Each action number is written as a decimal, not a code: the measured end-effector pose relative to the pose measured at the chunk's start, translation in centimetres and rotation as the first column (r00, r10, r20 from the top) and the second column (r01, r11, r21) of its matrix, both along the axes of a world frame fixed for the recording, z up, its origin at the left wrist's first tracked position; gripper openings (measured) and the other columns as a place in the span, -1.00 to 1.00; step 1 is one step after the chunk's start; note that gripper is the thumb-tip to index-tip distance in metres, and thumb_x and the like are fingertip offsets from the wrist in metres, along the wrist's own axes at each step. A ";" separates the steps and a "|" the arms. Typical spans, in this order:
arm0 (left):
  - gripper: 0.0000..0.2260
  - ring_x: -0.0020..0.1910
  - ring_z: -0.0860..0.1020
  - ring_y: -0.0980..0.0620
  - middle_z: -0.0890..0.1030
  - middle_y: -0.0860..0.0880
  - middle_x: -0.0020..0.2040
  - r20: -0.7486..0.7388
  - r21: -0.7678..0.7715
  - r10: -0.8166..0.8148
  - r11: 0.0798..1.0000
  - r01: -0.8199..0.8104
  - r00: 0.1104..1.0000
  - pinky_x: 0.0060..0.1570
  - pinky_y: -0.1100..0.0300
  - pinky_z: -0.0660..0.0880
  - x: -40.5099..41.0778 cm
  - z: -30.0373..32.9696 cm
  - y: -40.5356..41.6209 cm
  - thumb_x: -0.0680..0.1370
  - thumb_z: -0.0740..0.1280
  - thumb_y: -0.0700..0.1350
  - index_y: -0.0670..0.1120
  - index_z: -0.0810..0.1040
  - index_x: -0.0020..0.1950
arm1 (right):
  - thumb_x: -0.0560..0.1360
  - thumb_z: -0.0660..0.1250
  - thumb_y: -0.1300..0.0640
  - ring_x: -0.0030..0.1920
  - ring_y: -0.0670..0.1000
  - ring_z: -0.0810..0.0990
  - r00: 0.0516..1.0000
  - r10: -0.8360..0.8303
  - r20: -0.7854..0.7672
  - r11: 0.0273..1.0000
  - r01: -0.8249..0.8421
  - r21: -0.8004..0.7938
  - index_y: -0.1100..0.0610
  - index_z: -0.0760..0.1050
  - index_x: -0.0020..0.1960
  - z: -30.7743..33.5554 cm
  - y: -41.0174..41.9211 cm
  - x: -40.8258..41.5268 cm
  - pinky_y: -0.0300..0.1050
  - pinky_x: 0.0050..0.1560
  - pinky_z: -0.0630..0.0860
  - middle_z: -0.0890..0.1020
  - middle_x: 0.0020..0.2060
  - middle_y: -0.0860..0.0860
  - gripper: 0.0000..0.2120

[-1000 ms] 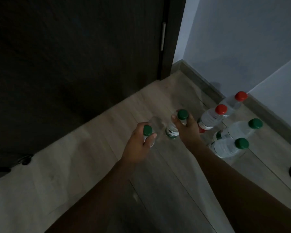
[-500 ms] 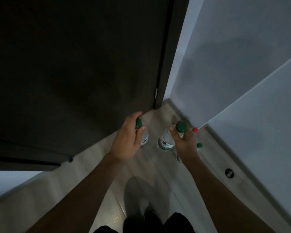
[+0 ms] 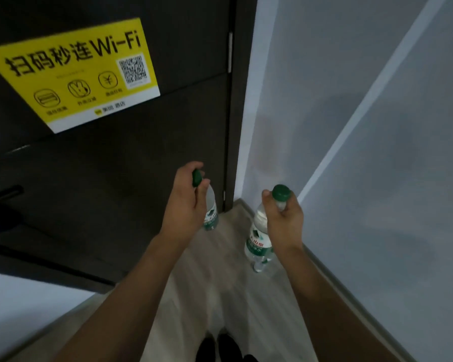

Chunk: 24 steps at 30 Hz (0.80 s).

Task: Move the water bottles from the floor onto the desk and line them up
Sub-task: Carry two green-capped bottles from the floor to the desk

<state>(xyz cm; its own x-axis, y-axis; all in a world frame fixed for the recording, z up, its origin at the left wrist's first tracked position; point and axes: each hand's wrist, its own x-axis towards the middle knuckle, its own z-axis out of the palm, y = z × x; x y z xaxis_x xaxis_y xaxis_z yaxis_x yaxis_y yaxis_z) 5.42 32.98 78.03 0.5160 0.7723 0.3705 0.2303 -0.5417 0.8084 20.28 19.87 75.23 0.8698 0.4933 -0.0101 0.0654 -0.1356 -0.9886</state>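
I carry two clear water bottles with green caps and green labels, both hanging in the air above the wooden floor. My left hand [image 3: 185, 202] grips the neck of the left bottle [image 3: 211, 214], whose cap shows between my fingers. My right hand [image 3: 285, 220] grips the neck of the right bottle [image 3: 258, 244] just under its cap. The bottles on the floor and the desk are out of view.
A dark door [image 3: 115, 165] with a yellow Wi-Fi sticker [image 3: 73, 74] and a dark handle [image 3: 3, 195] fills the left. A grey wall [image 3: 377, 152] with a skirting board runs along the right. My dark shoes [image 3: 220, 348] stand on the floor below.
I have risen from the floor with a bottle in each hand. The view has swung upward, so the bottles left on the floor have dropped out of sight and the door sticker has appeared.
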 end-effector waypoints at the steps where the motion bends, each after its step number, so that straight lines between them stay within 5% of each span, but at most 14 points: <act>1: -0.71 0.05 0.51 0.23 0.50 -0.09 0.17 0.003 0.005 -0.010 1.000 0.010 1.000 0.02 0.50 0.38 -0.1 0.2 -0.2 0.66 0.22 -0.10 -0.08 0.37 0.38 | 0.53 0.37 -0.07 -0.25 -0.15 0.65 1.000 -0.005 0.001 1.000 0.005 0.003 0.00 0.49 -0.10 0.3 -0.3 -0.3 -0.27 -0.21 0.51 0.63 -0.26 -0.04 -0.84; 11: -0.70 0.05 0.46 0.27 0.48 -0.05 0.18 -0.049 0.009 -0.244 0.970 0.244 0.969 0.03 0.58 0.31 1.9 1.1 -2.9 0.65 0.21 -0.14 -0.08 0.38 0.39 | 0.52 0.38 -0.03 -0.40 -0.20 0.53 0.978 -0.206 0.033 0.978 0.205 0.042 0.02 0.46 -0.20 1.4 -6.1 -1.9 -0.38 -0.38 0.46 0.55 -0.40 -0.12 -0.80; 16: -0.70 0.09 0.44 0.38 0.48 -0.04 0.18 -0.027 0.021 -0.389 0.921 0.389 0.921 0.06 0.61 0.27 4.7 2.0 -6.8 0.65 0.21 -0.18 -0.10 0.38 0.39 | 0.55 0.37 -0.02 -0.31 0.05 0.54 0.940 -0.337 0.053 0.942 0.336 0.021 0.16 0.47 -0.11 1.8 -12.1 -1.8 -0.08 -0.24 0.55 0.57 -0.30 0.11 -0.75; 24: -0.71 0.04 0.45 0.31 0.51 -0.08 0.16 -0.029 0.046 -0.570 0.820 0.570 0.821 0.08 0.60 0.27 10.3 2.8 -15.6 0.64 0.23 -0.21 -0.12 0.39 0.38 | 0.53 0.38 0.00 -0.43 -0.22 0.45 0.817 -0.562 0.128 0.827 0.557 0.077 0.05 0.41 -0.22 3.3 -22.7 0.4 -0.46 -0.41 0.36 0.51 -0.43 -0.20 -0.76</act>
